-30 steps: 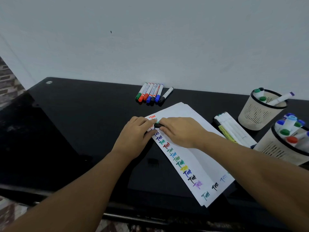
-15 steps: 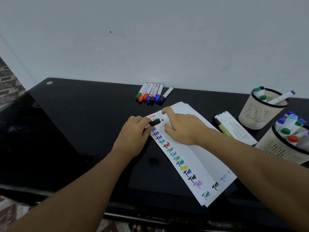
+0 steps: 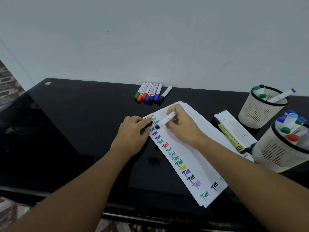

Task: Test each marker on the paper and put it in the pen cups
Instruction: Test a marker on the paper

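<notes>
At frame centre the right hand [image 3: 182, 126] gripped a white marker [image 3: 166, 120], tip on the paper [image 3: 187, 148]; the left hand [image 3: 133, 133] pinched its black cap [image 3: 148, 125].

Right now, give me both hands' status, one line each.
Left hand: closed, gripping the black cap at the paper's edge.
Right hand: closed, holding the uncapped marker, tip down at the paper.

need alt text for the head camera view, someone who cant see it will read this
A person's right hand holds an uncapped black marker tip-down on white paper lined with coloured test scribbles, while the left hand grips its black cap. On the black table, six markers lie by the wall, and two pen cups of markers stand at right.
</notes>
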